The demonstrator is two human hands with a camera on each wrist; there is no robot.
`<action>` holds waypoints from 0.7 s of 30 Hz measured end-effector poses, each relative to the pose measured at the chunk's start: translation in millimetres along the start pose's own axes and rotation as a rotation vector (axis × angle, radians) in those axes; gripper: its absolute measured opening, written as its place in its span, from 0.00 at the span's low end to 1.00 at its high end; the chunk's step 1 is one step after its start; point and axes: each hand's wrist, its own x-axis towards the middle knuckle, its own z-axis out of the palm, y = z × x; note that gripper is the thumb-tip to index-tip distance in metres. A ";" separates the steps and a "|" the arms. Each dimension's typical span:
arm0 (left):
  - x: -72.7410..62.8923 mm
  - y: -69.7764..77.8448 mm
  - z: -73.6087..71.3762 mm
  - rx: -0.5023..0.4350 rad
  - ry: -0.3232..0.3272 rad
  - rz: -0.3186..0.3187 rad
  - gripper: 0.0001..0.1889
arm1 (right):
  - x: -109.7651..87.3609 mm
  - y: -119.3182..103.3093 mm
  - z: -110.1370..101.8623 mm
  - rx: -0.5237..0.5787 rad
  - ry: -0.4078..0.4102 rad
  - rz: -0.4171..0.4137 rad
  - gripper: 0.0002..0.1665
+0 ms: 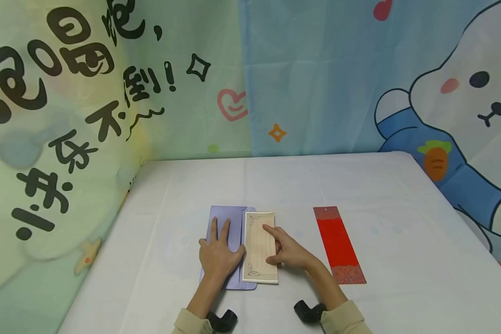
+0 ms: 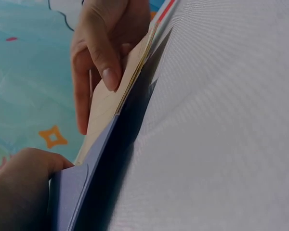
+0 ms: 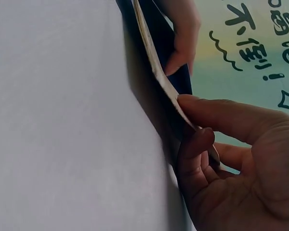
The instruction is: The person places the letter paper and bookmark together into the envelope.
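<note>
A purple envelope [image 1: 234, 226] lies on the white table, and a cream paper [image 1: 260, 250] with ruled lines and corner ornaments overlaps its right side. My left hand [image 1: 219, 255] rests on the envelope with fingers spread, its thumb near the paper's left edge. With my right hand [image 1: 290, 249] I pinch the paper's right edge, index finger stretched over its face. In the right wrist view, the thumb and curled fingers of the right hand [image 3: 236, 139] grip the edge of the paper [image 3: 159, 72]. The left wrist view shows the paper's layered edge running beside the purple envelope [image 2: 94, 159].
To the right on the white table [image 1: 183, 185] lies a red strip [image 1: 338, 246] with patterned ends. A printed curtain [image 1: 309, 79] hangs behind and along the left side. Black wrist cameras [image 1: 223, 321] sit below both wrists.
</note>
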 end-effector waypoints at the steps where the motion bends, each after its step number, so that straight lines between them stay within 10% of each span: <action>1: 0.1 -0.1 0.1 0.002 0.000 0.001 0.41 | 2.2 4.1 1.4 -0.016 0.005 0.000 0.51; 21: -1.3 -0.4 0.5 -0.004 0.012 0.014 0.41 | 10.2 3.4 14.6 -0.353 0.108 -0.049 0.54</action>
